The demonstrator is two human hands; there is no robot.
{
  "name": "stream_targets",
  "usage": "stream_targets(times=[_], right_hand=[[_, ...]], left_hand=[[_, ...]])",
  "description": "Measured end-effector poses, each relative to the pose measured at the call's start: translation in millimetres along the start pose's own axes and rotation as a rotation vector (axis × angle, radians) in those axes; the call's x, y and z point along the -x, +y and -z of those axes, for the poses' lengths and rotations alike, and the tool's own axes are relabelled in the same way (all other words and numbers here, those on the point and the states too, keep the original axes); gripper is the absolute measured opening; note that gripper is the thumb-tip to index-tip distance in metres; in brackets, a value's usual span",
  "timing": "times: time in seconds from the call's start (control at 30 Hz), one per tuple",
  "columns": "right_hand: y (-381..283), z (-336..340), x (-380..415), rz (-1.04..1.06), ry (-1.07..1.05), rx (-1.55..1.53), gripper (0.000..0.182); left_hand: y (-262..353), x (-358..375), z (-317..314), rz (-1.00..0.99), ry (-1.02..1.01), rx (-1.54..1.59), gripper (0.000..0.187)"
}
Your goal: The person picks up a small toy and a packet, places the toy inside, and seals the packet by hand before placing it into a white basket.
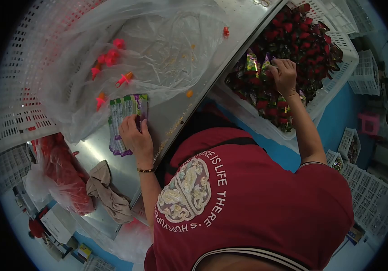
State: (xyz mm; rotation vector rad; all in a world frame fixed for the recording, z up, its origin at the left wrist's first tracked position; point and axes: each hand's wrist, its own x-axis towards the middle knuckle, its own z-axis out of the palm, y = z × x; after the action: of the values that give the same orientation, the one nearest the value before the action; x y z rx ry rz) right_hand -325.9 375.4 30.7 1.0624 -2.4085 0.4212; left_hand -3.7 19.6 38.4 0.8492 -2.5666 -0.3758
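My left hand (pixel 135 135) presses on a stack of purple and green packets (pixel 124 115) lying on the steel table (pixel 166 113). My right hand (pixel 284 74) reaches into a white crate (pixel 338 67) full of red and dark packets and grips a green and purple packet (pixel 266 63) at its top. Several pink and orange plastic pieces (pixel 110 56) lie on clear plastic sheeting (pixel 157 40) beyond the stack.
A white perforated crate (pixel 22 90) stands at the left under the sheeting. A bag of red items (pixel 65 174) and a beige cloth (pixel 108 192) lie near the table's edge. More white crates (pixel 365 189) stand on the blue floor at right.
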Motion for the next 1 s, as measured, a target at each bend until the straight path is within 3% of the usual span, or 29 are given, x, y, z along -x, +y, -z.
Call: stream_targets(times=[0.1,0.2,0.33,0.43,0.5,0.53,0.6,0.7,0.73,0.8,1.0], right_hand=[[-61.9,-22.6,-48.6,0.069,0.098,-0.229,0.013],[-150.8,-52.3,-91.5,0.202,0.078,-0.643,0.005],[-263.7,-101.9,-137.4,0.391,-0.038,-0.87,0.006],[-324.1,-135.2,-157.9,0.425,-0.111,-0.855,0.009],[-348.6,-146.4,-161.2,0.372,0.01,-0.614,0.013],[-353.1,-147.5,-164.4,0.377,0.002,-0.621,0.013],[-355.6,-147.1,-168.6,0.585,-0.181,-0.459,0.016],[-349.6,-146.5,-167.9,0.491,-0.298,-0.62,0.011],[-349.8,-145.8,-168.1,0.488,-0.295,-0.607,0.011],[-341.2,-144.6,-157.7,0.268,-0.103,-0.876,0.007],[-307.3,-131.6,-133.9,0.099,-0.036,-1.027,0.007]], left_hand=[[-2.6,-5.6,0.7,0.024,0.019,-0.033,0.034],[1.1,-13.4,3.8,0.083,0.003,-0.044,0.03],[-2.0,-18.7,-1.6,0.09,0.019,-0.088,0.025],[-4.6,-20.0,-8.8,0.074,0.058,-0.173,0.022],[-1.7,-21.3,-6.2,0.094,0.044,-0.167,0.021],[0.3,-23.5,-4.3,0.103,0.034,-0.151,0.019],[0.4,-28.8,-4.9,0.105,0.017,-0.147,0.016],[-2.1,-31.2,-4.1,0.1,-0.027,-0.172,0.012],[-1.8,-34.6,-5.4,0.101,-0.055,-0.195,0.01],[-2.2,-39.2,-7.1,0.131,-0.134,-0.271,0.008],[5.8,-50.8,-9.4,0.048,-0.194,-0.4,0.022]])
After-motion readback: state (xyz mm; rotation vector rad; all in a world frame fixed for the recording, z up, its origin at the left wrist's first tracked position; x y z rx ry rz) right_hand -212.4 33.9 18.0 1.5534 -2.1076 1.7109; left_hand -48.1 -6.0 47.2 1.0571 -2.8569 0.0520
